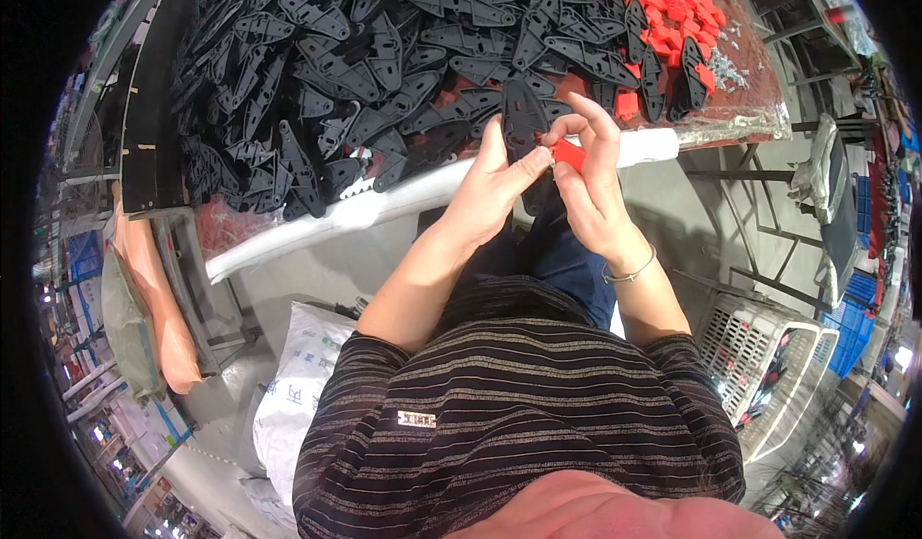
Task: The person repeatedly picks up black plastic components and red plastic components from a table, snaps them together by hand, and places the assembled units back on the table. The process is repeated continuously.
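Note:
My left hand [483, 195] is closed on a black plastic part [521, 109], a flat tapered piece held upright above the table's near edge. Its thumb points up along the part's left side. In the fingertips of my right hand [597, 198] is a small red plastic piece [570, 154], pressed against the lower right of the black part. The fingertips of both hands meet there, and part of the contact is hidden. Behind them spreads a large heap of similar black plastic parts [384, 54]. A pile of red plastic pieces [677, 6] lies at the far right of the table.
A white padded roll [355, 215] runs along the near edge of the dark red tabletop [764, 107]. Small metal bits [735, 67] lie by the red pile. A white plastic crate [735, 347] stands at lower right, a white sack [293, 376] at lower left.

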Tool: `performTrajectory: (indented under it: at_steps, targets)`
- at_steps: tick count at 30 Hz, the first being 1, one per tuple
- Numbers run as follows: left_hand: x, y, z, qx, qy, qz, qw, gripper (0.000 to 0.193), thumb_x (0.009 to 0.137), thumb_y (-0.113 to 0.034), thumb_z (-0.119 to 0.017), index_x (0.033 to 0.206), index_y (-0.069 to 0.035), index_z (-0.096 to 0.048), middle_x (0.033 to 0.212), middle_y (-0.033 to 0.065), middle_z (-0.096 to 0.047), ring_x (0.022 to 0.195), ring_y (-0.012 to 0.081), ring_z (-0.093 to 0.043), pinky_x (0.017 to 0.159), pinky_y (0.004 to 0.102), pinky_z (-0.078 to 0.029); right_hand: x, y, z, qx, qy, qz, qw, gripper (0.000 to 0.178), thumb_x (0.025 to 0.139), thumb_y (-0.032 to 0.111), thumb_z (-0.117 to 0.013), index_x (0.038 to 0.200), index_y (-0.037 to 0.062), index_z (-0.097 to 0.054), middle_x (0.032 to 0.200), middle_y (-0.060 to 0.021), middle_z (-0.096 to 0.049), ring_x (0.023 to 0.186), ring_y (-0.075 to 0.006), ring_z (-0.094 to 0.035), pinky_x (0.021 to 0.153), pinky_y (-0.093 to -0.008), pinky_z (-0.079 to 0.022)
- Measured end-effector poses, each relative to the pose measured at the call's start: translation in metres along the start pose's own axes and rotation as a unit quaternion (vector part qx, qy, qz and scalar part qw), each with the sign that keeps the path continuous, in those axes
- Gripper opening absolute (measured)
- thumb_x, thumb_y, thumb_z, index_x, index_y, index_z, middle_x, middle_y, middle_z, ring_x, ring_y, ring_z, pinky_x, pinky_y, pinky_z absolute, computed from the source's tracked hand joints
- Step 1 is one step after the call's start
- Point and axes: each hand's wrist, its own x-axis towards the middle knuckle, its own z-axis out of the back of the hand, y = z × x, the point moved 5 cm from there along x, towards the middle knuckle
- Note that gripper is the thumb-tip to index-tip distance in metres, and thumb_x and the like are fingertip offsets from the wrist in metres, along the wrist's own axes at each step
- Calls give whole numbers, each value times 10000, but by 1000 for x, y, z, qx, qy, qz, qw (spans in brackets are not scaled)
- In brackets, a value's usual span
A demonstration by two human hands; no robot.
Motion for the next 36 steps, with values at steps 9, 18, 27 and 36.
performTrajectory:
  at_steps: [9, 18, 27, 36]
  targets:
    - [0, 0, 2, 33, -20, -28, 999, 362, 871, -17, -567, 1174, -42, -371, 1024, 30, -487, 924, 83, -490, 801, 235, -442, 3, 2, 5, 34, -21, -55, 998, 789, 749, -26, -468, 1433, 88, -92, 1164, -185, -447, 1028, -264, -506, 903, -361, -415]
    - [-6, 2, -12, 142, 56, -51, 987, 496, 876, -62, -561, 1286, -10, -285, 1105, 56, -464, 1019, 112, -474, 861, 260, -422, 29, 2, -3, 376, 9, -105, 921, 654, 883, 240, -507, 1413, 22, -193, 1264, -181, -430, 1116, -285, -499, 952, -367, -413]
    - [-15, -13, -37, 19, 63, -1, 998, 551, 879, -51, -536, 1344, -13, -243, 1215, 73, -425, 1136, 115, -417, 963, 275, -352, 19, 15, -3, 311, -43, -79, 946, 379, 946, 187, -435, 1282, 18, -384, 1098, -93, -505, 998, -156, -532, 887, -287, -436]
    - [-12, -1, -25, 26, 40, 33, 998, 431, 880, -54, -560, 1238, -13, -324, 987, 45, -513, 788, 84, -527, 628, 222, -467, 12, 8, 10, 339, -159, -128, 919, 358, 949, 166, -414, 1273, 25, -352, 1196, -141, -483, 1015, -169, -526, 859, -290, -456]
